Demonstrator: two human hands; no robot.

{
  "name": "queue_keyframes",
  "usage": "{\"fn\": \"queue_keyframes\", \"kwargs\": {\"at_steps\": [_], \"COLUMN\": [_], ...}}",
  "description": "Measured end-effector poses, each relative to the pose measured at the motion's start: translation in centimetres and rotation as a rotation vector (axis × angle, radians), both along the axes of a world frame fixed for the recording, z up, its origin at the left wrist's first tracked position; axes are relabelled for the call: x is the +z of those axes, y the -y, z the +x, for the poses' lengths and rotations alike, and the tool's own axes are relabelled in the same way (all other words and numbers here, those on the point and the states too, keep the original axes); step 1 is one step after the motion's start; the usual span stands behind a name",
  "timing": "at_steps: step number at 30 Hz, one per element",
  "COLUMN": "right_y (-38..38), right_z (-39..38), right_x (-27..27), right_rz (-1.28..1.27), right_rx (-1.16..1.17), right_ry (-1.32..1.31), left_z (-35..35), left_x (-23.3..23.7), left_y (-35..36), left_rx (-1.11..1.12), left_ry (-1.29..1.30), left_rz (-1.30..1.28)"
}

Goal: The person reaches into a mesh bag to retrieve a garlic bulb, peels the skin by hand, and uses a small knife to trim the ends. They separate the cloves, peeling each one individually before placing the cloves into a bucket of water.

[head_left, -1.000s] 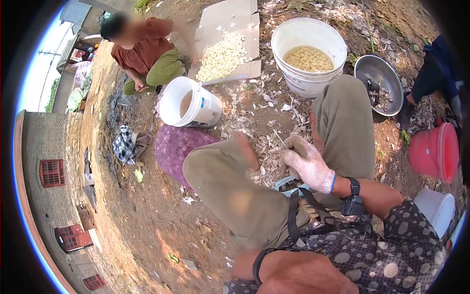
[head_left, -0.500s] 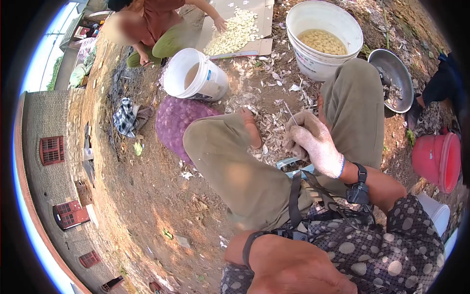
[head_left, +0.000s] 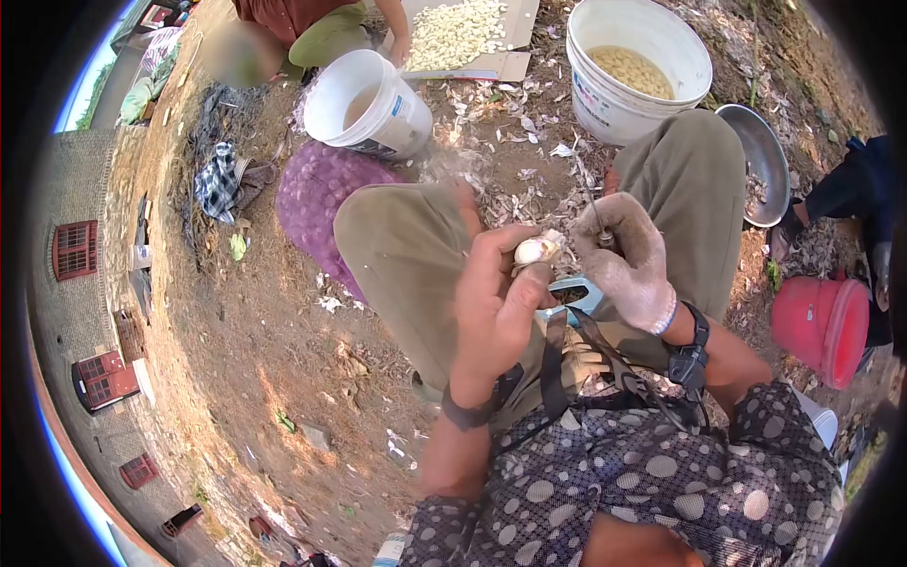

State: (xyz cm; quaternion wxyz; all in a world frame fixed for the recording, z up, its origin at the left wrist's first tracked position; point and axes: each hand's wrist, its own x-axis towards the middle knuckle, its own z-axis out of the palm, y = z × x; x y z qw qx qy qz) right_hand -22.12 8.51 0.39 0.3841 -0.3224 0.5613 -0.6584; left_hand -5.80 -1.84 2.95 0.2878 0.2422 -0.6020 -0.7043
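Observation:
My bare left hand pinches a garlic clove between thumb and fingers; its white flesh shows, with papery skin on one side. Close to its right, my right hand, in a soiled white glove, is closed around a small thin-bladed knife, whose blade points up and away from me. Knife and clove are apart. Below the hands, a light-blue plastic container sits between my legs, its contents mostly hidden. Against my left knee rests a purple mesh bag of garlic.
A white bucket stands beyond the bag. Another bucket holds pale cloves in liquid. A metal bowl and red bucket are at right. Another person sits by peeled cloves spread on cardboard.
My left hand has swung up from near my body to between my knees, where it holds the garlic clove. My gloved hand has turned slightly, and the view has shifted.

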Motion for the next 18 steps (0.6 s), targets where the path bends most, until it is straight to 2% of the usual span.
{"fn": "queue_keyframes", "kwargs": {"at_steps": [3,6,9,11,12,17,18], "right_y": [0.5,0.7,1.2,1.3,1.4,1.8,1.8], "right_z": [0.3,0.1,-0.3,-0.6,-0.6,-0.1,0.0], "right_x": [1.6,1.0,1.7,2.1,2.2,1.4,1.1], "right_rz": [0.084,0.123,0.146,0.232,0.274,0.257,0.242], "right_rx": [0.072,0.101,0.099,0.135,0.154,0.089,0.062], "right_ry": [-0.154,-0.269,-0.246,-0.114,-0.047,-0.186,-0.233], "left_z": [0.1,0.3,0.7,0.7,0.5,-1.1,-1.1], "left_x": [-1.2,-1.9,-3.1,-3.4,-3.5,-2.6,-3.1], "left_y": [-0.5,-0.3,0.6,1.0,0.9,-0.9,-1.1], "left_rx": [-0.052,-0.099,-0.186,-0.232,-0.201,0.067,0.094], "left_ry": [0.060,0.072,0.045,0.015,-0.006,-0.057,-0.025], "left_rz": [0.013,0.071,0.175,0.263,0.285,0.327,0.198]}}
